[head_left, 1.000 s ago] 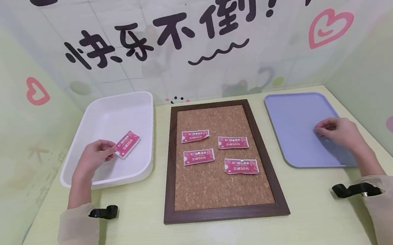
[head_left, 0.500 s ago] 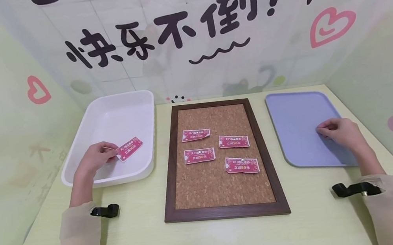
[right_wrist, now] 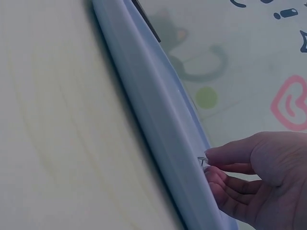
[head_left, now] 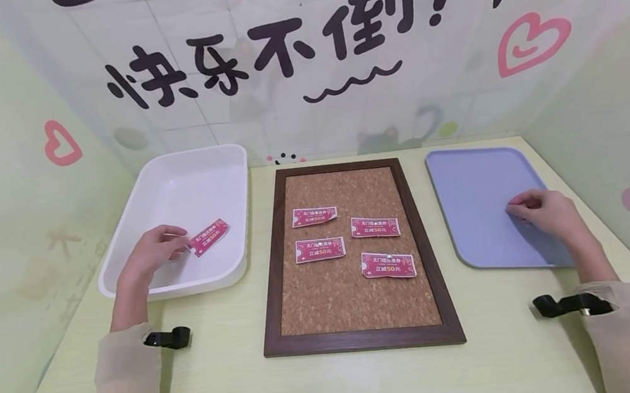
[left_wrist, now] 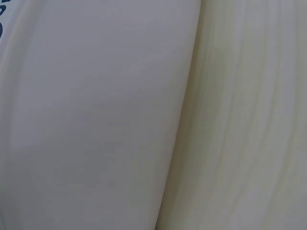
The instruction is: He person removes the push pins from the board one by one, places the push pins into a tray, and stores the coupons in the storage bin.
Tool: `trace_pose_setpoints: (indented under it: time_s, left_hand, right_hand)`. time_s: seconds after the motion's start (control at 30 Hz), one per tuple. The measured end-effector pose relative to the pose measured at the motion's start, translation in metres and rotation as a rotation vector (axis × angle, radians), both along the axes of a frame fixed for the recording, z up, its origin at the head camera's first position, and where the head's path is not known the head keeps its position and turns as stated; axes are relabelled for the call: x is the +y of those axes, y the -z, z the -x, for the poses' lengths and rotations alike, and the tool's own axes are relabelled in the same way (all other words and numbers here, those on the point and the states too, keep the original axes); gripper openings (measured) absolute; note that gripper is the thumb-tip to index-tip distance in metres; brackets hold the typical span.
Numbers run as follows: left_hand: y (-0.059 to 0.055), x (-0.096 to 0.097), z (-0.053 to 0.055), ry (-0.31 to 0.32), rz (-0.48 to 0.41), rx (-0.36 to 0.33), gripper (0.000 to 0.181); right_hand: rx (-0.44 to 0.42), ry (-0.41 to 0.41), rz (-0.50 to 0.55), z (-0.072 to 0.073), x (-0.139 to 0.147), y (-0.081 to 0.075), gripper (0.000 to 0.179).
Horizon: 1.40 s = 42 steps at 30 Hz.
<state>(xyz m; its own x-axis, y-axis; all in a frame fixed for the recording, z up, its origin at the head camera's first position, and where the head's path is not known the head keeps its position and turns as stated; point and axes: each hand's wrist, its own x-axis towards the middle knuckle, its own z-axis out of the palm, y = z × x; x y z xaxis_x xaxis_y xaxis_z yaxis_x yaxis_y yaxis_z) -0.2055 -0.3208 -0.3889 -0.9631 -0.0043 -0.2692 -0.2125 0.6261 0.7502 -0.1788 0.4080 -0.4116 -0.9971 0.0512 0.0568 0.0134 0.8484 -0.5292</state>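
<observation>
Over the near side of a white tray (head_left: pixel 198 170), my left hand (head_left: pixel 155 250) pinches the left end of a pink coupon (head_left: pixel 209 237) with white and yellow print. The coupon slants up to the right inside the tray. My right hand (head_left: pixel 544 209) is at the blue tray (head_left: pixel 474 194), thumb and fingers drawn together. In the right wrist view, that hand's fingertips pinch a small thumbtack (right_wrist: pixel 202 158) with a flat shiny head, close above the blue tray's rim. The left wrist view shows only the white tray's outer wall (left_wrist: pixel 96 105) and the table, with the hand hidden.
A corkboard (head_left: pixel 354 306) in a dark wooden frame lies between the trays. Several matching coupons (head_left: pixel 320 250) are tacked on it in two columns. A printed wall (head_left: pixel 285 123) closes off the back, with side walls left and right.
The coupon in my left hand has tipped slightly lower towards the near side of the white tray. My right hand has barely moved.
</observation>
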Motion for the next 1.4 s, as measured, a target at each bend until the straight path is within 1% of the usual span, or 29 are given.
trace_pose_setpoints:
  time_s: [0.17, 0.27, 0.43, 0.57, 0.67, 0.93, 1.17, 1.27, 1.4]
  left_hand:
    - [-0.003, 0.000, -0.001, 0.020, -0.012, 0.092, 0.051]
    - [-0.006, 0.000, -0.001, 0.018, -0.024, 0.137, 0.052]
    - [-0.008, -0.002, -0.003, -0.005, -0.028, 0.168, 0.051]
    - [-0.011, 0.001, -0.003, -0.017, -0.027, 0.187, 0.050]
    - [-0.015, 0.005, -0.003, -0.017, -0.022, 0.210, 0.049]
    - [-0.029, 0.023, -0.009, 0.023, -0.016, 0.295, 0.044]
    - [-0.033, 0.046, -0.011, 0.088, -0.034, 0.410, 0.038]
    - [-0.035, 0.056, -0.013, 0.121, -0.044, 0.437, 0.034]
    - [-0.038, 0.072, -0.016, 0.160, -0.056, 0.453, 0.031]
  right_hand:
    - [0.009, 0.006, 0.035, -0.001, 0.001, 0.000, 0.034]
    - [0.026, 0.017, 0.061, -0.001, 0.000, -0.001, 0.034]
    - [0.061, 0.040, 0.063, 0.000, -0.003, -0.005, 0.036]
    - [0.090, 0.031, 0.059, 0.001, -0.008, -0.010, 0.036]
    - [0.117, 0.014, 0.073, 0.001, -0.012, -0.013, 0.035]
    - [0.177, -0.041, 0.096, 0.000, -0.021, -0.021, 0.032]
    - [0.174, -0.064, 0.103, -0.003, -0.036, -0.029, 0.034]
    - [0.181, -0.081, 0.106, -0.004, -0.042, -0.031, 0.034]
    - [0.202, -0.108, 0.121, -0.005, -0.049, -0.034, 0.033]
